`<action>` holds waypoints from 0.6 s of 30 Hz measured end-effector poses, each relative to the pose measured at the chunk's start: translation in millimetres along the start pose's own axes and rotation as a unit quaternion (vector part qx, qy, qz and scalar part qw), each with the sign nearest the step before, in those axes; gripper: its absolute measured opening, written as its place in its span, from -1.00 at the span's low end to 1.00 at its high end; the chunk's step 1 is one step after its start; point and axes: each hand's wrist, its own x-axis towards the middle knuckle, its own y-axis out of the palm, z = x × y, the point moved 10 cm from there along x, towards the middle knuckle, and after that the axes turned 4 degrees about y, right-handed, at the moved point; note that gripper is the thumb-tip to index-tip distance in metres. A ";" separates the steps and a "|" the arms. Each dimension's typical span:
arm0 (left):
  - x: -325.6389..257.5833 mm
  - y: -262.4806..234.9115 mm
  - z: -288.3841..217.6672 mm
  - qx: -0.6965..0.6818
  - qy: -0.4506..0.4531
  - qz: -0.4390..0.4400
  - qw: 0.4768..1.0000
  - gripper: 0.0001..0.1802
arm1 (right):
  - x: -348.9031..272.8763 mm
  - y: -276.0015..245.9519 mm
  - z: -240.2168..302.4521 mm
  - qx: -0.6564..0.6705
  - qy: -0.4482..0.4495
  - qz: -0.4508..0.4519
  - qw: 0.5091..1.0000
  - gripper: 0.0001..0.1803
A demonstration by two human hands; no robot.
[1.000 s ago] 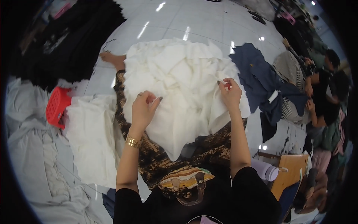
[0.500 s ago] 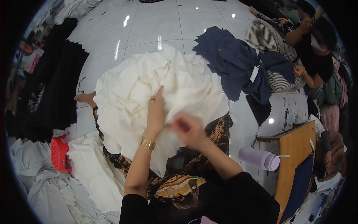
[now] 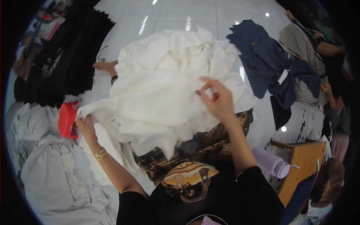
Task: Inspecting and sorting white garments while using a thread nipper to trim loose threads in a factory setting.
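While a large heap of white cloth (image 3: pixel 165 86) is spread over the lap and the tiled floor (image 3: pixel 180 18), it is gripped at two places by the person's own hands. The left hand (image 3: pixel 84 125) is seen at the far left corner of the cloth, and its fingers (image 3: pixel 80 119) are closed on the edge there, just beside a red plastic basket (image 3: pixel 67 120). A gold bracelet (image 3: pixel 99 153) is worn on this wrist. The right hand (image 3: pixel 217 99) is raised over the middle of the heap, and a fold of the white cloth is pinched between its thumb and fingertips; the other fingers are curled. Between the two hands the cloth is pulled into a long, stretched fold, and a small label (image 3: pixel 116 122) is seen on it near the left hand.

Under the heap a brown patterned fabric (image 3: pixel 210 150) is visible, which covers the knees. Behind the heap, at its left, a bare foot (image 3: pixel 107 67) is partly hidden by the cloth. More pale cloth (image 3: pixel 52 176) is laid on the floor at the left, and black garments (image 3: pixel 71 56) are piled further away. Dark blue fabric pieces (image 3: pixel 270 63) are placed on the floor at the right, near another person in striped clothing (image 3: pixel 300 45). A lilac bottle (image 3: pixel 272 163) is laid beside a wooden board (image 3: pixel 303 168) at the lower right.
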 end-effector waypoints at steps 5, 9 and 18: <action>-33.3 49.5 -82.6 0.040 0.000 0.033 0.999 -0.50 | 2.4 9.4 -60.7 -0.125 -0.016 0.046 0.991 -0.67; -39.9 95.9 -131.8 0.019 0.105 0.146 0.983 -0.50 | 11.8 2.8 -70.7 -0.126 0.044 0.100 0.986 -0.92; -57.2 130.5 -118.1 0.012 0.071 0.299 0.952 -0.57 | 127.1 -94.0 97.1 -0.040 -0.224 -0.273 0.935 -0.86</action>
